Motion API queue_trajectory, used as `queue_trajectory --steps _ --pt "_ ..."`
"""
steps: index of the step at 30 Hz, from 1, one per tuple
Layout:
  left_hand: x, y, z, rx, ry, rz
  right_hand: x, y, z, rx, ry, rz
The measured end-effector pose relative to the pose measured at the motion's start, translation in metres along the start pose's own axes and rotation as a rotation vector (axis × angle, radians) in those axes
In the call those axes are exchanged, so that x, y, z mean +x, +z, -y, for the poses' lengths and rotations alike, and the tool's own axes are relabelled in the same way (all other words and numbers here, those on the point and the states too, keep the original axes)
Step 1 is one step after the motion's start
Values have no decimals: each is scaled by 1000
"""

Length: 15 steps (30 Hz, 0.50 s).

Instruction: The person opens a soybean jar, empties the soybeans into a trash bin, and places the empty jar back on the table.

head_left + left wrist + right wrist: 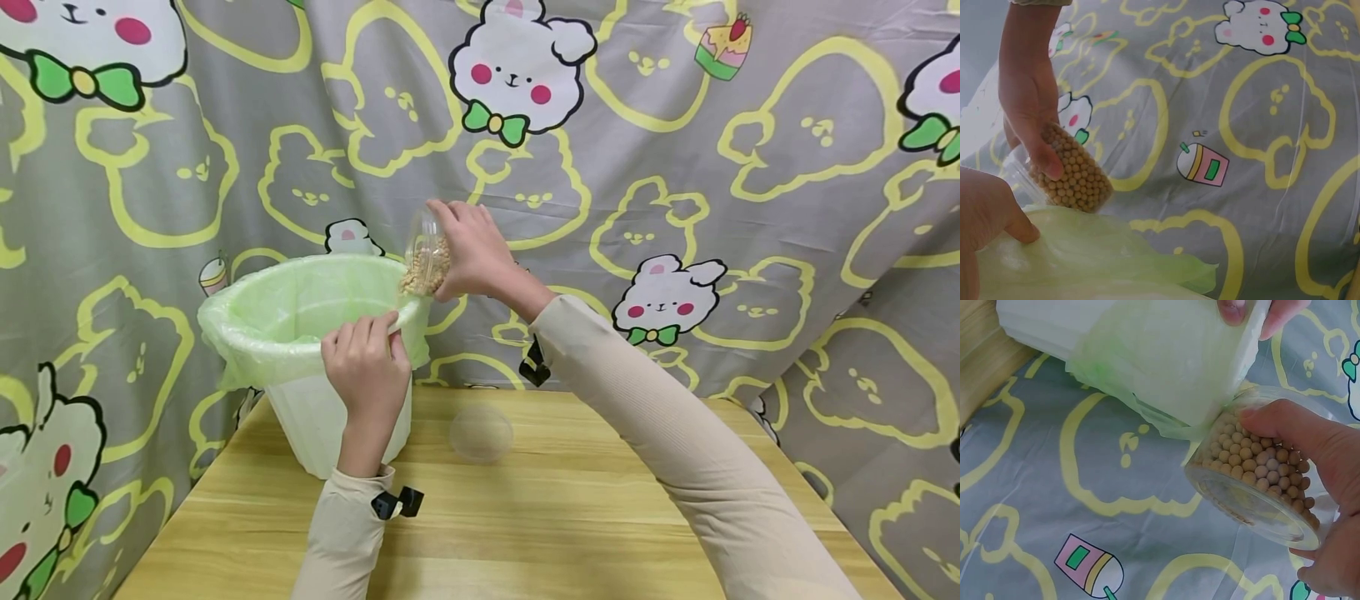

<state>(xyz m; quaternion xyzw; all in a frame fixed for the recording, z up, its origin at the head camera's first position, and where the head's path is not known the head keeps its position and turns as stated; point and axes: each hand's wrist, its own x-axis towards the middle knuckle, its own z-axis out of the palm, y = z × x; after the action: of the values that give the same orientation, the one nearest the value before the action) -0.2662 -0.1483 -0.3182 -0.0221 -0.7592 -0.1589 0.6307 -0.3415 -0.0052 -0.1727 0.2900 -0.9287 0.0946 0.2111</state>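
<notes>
Clasping the tilted jar (427, 260) round its side, the right hand (477, 250) held it near the left hand (366, 362), which gripped the bin (300, 417); smooth, stiff walls probably needed that broad hold.

My curtained-off nook, home or studio I cannot tell, grey rabbit-print curtain (525, 198) nine round to three o'clock, wood-grain table (555, 500) at six, bag-lined wastebasket (307, 417) at nine.

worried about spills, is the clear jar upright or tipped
Tipped: in the head view, the right hand holds the jar sideways by the bin.
</notes>
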Motion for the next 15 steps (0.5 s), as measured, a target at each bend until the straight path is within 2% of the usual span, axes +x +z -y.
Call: queue_trajectory --steps 15 --pt "0 -1 0 -5 -4 11 -1 0 9 -86 9 27"
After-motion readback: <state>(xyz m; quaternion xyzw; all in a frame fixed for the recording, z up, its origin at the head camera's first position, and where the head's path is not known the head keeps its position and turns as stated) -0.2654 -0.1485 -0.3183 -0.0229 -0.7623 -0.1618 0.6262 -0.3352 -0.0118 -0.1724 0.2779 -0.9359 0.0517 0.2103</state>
